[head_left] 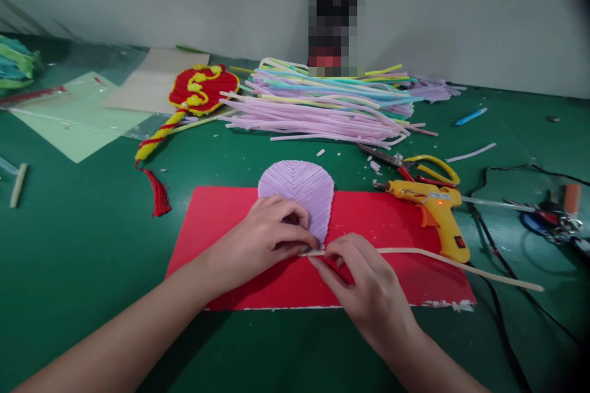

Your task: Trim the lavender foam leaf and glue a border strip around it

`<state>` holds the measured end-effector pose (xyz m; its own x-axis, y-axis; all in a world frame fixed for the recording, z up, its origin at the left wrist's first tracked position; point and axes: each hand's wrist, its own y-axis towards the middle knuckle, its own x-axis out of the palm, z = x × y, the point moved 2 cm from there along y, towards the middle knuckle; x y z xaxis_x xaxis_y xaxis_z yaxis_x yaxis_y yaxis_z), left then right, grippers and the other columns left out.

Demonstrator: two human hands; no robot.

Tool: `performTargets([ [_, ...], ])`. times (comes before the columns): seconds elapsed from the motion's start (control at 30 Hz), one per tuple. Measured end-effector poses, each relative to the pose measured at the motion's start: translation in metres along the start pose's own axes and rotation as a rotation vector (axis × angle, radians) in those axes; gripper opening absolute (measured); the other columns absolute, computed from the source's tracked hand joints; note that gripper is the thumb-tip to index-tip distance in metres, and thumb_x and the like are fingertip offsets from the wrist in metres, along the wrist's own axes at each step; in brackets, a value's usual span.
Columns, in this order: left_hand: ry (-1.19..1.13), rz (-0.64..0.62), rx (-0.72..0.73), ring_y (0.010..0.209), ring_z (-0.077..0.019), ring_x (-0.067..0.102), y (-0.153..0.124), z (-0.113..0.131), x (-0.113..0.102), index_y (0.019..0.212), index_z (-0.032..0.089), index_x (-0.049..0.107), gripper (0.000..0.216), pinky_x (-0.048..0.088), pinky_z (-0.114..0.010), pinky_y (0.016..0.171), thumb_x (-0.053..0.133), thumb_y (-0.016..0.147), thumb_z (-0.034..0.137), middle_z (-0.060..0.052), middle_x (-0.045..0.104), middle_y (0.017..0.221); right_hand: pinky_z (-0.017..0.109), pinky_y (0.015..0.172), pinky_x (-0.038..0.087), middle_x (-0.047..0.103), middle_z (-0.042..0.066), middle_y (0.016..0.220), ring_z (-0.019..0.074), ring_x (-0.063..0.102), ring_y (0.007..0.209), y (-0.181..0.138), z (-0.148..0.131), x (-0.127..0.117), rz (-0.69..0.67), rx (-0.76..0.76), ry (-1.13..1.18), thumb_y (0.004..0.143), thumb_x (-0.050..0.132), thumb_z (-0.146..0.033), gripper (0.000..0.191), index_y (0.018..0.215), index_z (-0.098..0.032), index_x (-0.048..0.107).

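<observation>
A lilac rounded panel [299,181], built of pipe cleaners in a chevron pattern, lies on a red board [221,215]. My left hand [276,230] covers its lower left part, with thumb and fingers closed at its bottom edge. In my right hand [362,270] a pale pipe cleaner [442,258] is pinched close to one end, which meets the bottom edge of the panel. The rest of that stem runs off to the right, past the board. My fingers partly hide the spot where stem and panel meet.
A yellow glue gun [433,206] with a lit orange light rests at the board's right, below scissors [415,166]. Behind lie bundled pastel pipe cleaners [318,116] and a red-and-yellow fan [203,89] with a tassel [158,193]. A black cable [500,252] and keys [557,221] are at right.
</observation>
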<state>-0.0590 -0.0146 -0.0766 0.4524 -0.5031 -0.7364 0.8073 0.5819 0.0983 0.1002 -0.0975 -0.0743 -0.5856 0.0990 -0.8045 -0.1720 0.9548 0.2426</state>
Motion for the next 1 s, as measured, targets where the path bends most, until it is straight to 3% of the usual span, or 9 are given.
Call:
performTargets([
  [1.0,0.046,0.000,0.015,0.095,-0.0152,0.048,-0.0005,0.0004,-0.0015,0.093,0.031,0.068,0.016,0.032,-0.029,0.080,0.054,0.087,0.026,0.001,0.057,0.096,0.027,0.065,0.042,0.057,0.001,0.075,0.0155,0.051,0.070,-0.0008,-0.0005,0.0006,-0.004,0.010,0.033,0.084,0.058,-0.018,0.008,0.082,-0.020,0.051],
])
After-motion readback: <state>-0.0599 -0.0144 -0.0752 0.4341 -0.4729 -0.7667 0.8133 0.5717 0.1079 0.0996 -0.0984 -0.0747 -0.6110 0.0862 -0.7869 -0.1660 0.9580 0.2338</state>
